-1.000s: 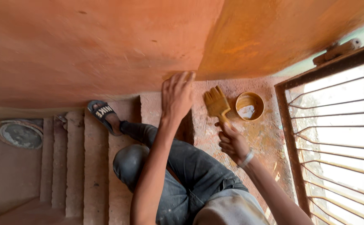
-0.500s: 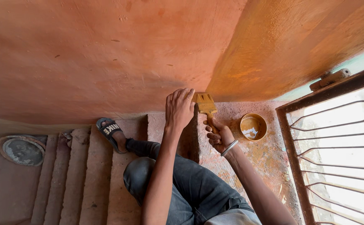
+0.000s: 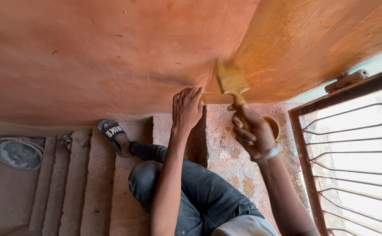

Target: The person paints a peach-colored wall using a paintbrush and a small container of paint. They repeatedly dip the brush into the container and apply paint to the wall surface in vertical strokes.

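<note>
Right hand clenched around the paintbrush handle — brush axis runs toward 11 o'clock, bristles at the wall corner. Left hand, fingers extended together, rests flat on the wall just at 9 o'clock of the bristles. Paint bowl sits behind the right hand.

free: landing between hands | blocked: wall ahead, window grille right, bowl
</note>
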